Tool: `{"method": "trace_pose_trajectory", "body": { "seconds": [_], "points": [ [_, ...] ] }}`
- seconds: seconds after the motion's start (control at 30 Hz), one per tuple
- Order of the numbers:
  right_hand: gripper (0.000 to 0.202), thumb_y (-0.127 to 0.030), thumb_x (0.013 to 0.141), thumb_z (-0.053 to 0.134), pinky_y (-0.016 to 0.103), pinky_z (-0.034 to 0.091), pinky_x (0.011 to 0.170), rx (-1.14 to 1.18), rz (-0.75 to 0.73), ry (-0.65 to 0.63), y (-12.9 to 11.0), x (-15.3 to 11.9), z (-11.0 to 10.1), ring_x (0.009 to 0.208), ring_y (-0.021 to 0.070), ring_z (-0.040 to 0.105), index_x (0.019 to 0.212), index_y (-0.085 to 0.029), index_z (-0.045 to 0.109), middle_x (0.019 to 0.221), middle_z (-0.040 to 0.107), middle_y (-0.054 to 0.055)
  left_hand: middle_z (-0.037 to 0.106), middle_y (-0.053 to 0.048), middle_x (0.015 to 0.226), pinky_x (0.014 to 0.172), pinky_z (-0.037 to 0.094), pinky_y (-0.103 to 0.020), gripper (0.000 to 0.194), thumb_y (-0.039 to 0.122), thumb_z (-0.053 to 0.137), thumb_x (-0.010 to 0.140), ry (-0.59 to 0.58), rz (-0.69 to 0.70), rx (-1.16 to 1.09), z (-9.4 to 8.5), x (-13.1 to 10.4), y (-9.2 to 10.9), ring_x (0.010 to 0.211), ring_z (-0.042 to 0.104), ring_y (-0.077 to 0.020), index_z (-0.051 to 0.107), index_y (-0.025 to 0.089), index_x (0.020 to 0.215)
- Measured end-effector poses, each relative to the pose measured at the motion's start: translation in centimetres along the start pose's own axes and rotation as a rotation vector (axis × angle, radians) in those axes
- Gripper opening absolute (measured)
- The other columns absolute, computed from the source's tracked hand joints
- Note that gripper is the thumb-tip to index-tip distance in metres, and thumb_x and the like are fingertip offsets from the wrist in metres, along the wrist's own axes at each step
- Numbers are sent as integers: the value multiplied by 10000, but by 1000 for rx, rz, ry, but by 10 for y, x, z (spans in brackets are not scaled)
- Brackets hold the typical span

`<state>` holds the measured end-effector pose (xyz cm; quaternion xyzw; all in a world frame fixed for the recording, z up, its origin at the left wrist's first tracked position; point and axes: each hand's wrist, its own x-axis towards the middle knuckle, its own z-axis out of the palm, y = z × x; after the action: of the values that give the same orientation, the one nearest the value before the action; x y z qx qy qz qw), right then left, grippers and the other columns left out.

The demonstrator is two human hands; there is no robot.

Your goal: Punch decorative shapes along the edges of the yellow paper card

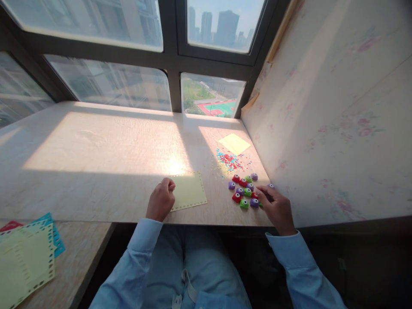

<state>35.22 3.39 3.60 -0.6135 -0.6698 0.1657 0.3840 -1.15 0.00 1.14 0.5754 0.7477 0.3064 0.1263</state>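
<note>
My left hand (161, 199) is closed and rests at the left edge of a pale yellow sheet (188, 191) with small marks along its border. Whether anything is inside its fingers is hidden. On the right, my right hand (277, 207) reaches over the right side of a cluster of small red, green and purple pieces with eye shapes, such as a green piece (243, 204). Its thumb and fingers are bent close together at a red piece (255, 195); what they hold, if anything, is too small to tell.
Beyond the cluster lie scattered red and blue bits (229, 161) and a yellow square sheet (234, 143). More yellow sheets (28, 262) and a blue one (58, 240) are at the lower left. A papered wall (337, 107) borders the right side, windows the back.
</note>
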Motion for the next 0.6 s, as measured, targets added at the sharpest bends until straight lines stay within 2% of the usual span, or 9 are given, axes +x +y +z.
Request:
{"method": "trace_pose_trajectory", "body": {
  "seconds": [0.07,0.2,0.23,0.3,0.37,0.5,0.53,0.6],
  "points": [
    [377,-513,819,624,348,550,693,23,20,-5,1,-1,-1,704,225,681,920,-175,756,883,756,88,612,-45,776,656,411,-311,90,156,425,881,-46,87,-140,14,9,32,727,571,-195,473,201,820],
    [395,-539,806,627,349,553,678,56,50,-28,1,-1,0,724,235,691,915,-183,760,888,758,84,621,-48,799,718,470,-316,108,93,456,873,-131,247,-324,58,23,96,760,590,-180,515,183,874],
    [396,-539,808,624,352,555,682,58,53,-32,2,-2,0,732,238,693,918,-184,761,892,758,83,644,-70,894,766,493,-324,174,54,473,843,-154,302,-369,69,25,108,823,610,-182,536,171,957],
    [395,-540,812,621,357,558,689,56,57,-38,4,-3,-2,744,242,696,917,-187,762,898,758,83,620,-122,1166,903,502,-357,449,-10,520,761,-146,403,-407,84,27,123,1012,615,-199,517,159,1177],
    [390,-543,814,622,367,563,712,53,65,-36,8,-5,-4,767,248,700,915,-194,763,919,758,83,607,-125,1219,911,516,-369,526,6,560,758,-133,391,-406,89,27,127,1022,625,-205,504,167,1255],
    [387,-546,812,632,388,569,769,59,80,-26,19,-9,-6,826,261,706,921,-201,767,967,755,84,704,-45,907,763,533,-335,164,135,616,844,-142,237,-320,76,23,115,748,651,-172,647,180,999],
    [386,-544,811,637,391,569,776,63,81,-26,20,-11,-6,832,262,706,924,-198,768,968,755,85,714,-37,871,757,529,-334,109,164,625,855,-134,207,-296,72,21,111,727,652,-171,661,182,957],
    [384,-538,811,645,392,572,780,74,81,-29,21,-14,-4,837,264,708,927,-193,768,967,754,87,727,-39,840,739,526,-333,131,207,601,890,-127,161,-281,65,17,104,714,662,-176,672,181,997]
  ]
}}
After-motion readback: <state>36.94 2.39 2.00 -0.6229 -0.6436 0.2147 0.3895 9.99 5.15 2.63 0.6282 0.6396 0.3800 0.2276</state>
